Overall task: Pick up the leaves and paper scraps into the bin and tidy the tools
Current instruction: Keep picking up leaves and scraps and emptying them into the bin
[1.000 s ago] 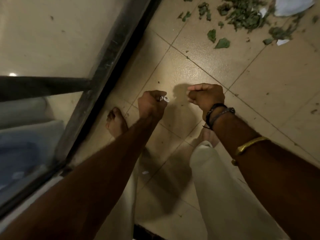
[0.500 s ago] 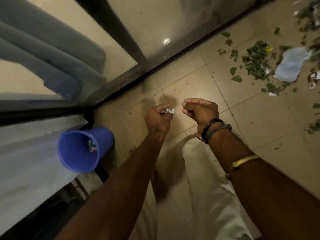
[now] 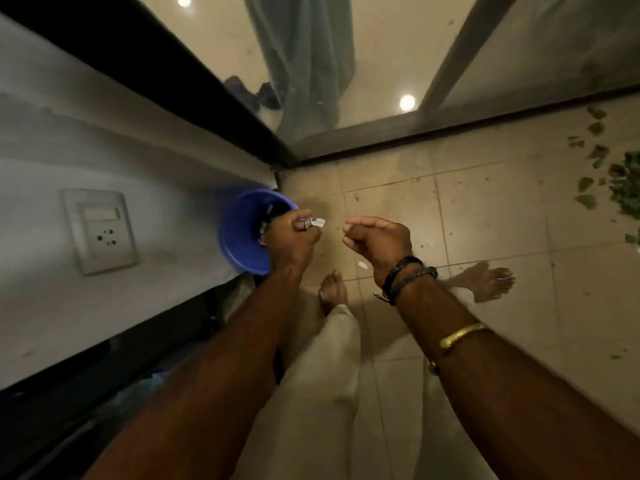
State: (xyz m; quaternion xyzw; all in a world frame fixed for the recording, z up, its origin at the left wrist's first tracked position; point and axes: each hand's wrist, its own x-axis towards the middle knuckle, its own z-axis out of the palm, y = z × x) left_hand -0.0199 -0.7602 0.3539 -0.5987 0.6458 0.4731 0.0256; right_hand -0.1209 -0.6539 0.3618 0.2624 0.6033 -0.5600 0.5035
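Scrap [image 3: 317,222], pale: clamped in left grip [image 3: 292,240] at rim of blue bin [image 3: 237,237] in wall corner, apparently poised for dropping in; right grip [image 3: 379,242] curled together beside it, seemingly empty; leaves [image 3: 623,188] await well apart on floor [image 3: 485,209].

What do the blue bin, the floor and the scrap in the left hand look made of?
Blue bin: likely plastic, smooth uniform colour with a soft sheen. Floor: glazed beige tiles, shown by grout lines and a slight shine. Scrap pinched by the left hand: probably paper, thin and white; too small to be sure.
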